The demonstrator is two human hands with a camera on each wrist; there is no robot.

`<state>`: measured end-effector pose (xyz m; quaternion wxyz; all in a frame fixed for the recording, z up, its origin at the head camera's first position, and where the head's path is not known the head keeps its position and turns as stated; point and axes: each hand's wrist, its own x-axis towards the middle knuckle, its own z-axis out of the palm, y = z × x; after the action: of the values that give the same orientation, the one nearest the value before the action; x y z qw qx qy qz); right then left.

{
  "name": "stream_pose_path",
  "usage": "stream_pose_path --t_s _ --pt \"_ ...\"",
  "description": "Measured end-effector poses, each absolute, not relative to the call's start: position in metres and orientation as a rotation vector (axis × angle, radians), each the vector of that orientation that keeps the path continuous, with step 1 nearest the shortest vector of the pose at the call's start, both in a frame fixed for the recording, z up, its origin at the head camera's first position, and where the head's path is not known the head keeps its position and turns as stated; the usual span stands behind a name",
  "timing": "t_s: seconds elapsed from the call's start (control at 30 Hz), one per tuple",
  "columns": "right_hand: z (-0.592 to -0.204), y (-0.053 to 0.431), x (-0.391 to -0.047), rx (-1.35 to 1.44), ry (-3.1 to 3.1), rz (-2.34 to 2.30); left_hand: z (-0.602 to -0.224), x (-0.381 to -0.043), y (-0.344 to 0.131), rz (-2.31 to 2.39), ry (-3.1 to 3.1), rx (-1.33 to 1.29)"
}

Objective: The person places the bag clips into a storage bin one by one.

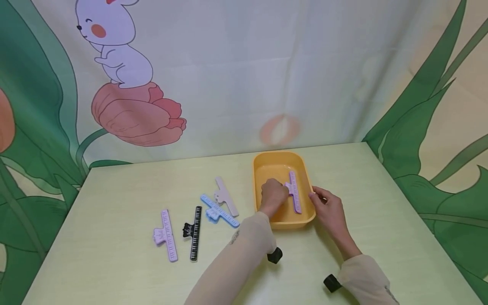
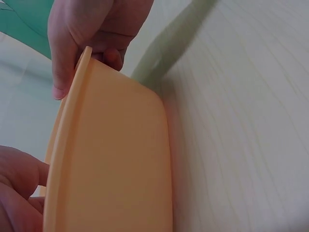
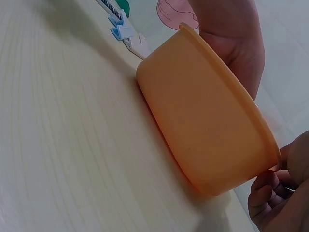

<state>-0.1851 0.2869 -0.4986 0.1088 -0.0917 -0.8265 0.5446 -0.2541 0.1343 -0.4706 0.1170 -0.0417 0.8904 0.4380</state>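
A yellow plastic tray [image 1: 260, 169] stands on the table. Inside it, a purple page clip [image 1: 295, 192] with a long bar of piano-key markings lies near the right wall. My left hand [image 1: 273, 197] reaches down into the tray and holds this clip by its handle; the fingertips are hidden in the head view. With thumb and fingers, my right hand [image 1: 331, 212] pinches the tray's right rim, also visible in the left wrist view, where the tray's outer wall [image 2: 120, 154] fills the middle.
Left of the tray lie a pale lilac clip [image 1: 227, 198], a blue clip [image 1: 221, 210], a black clip [image 1: 195, 233] and another purple clip [image 1: 169, 237]. The blue and pale clips lie close together. A printed curtain [image 1: 228, 76] hangs behind the table [image 1: 126, 203].
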Motion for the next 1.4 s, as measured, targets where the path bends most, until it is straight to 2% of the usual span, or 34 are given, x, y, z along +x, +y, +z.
stream_pose_path --t_s 1.0,1.4 --pt "-0.502 0.286 -0.186 -0.285 -2.46 1.588 -0.437 -0.235 0.083 1.772 2.582 0.027" --pt "-0.498 0.283 -0.185 -0.295 -2.467 1.602 -0.433 -0.229 0.049 1.871 2.523 -0.057"
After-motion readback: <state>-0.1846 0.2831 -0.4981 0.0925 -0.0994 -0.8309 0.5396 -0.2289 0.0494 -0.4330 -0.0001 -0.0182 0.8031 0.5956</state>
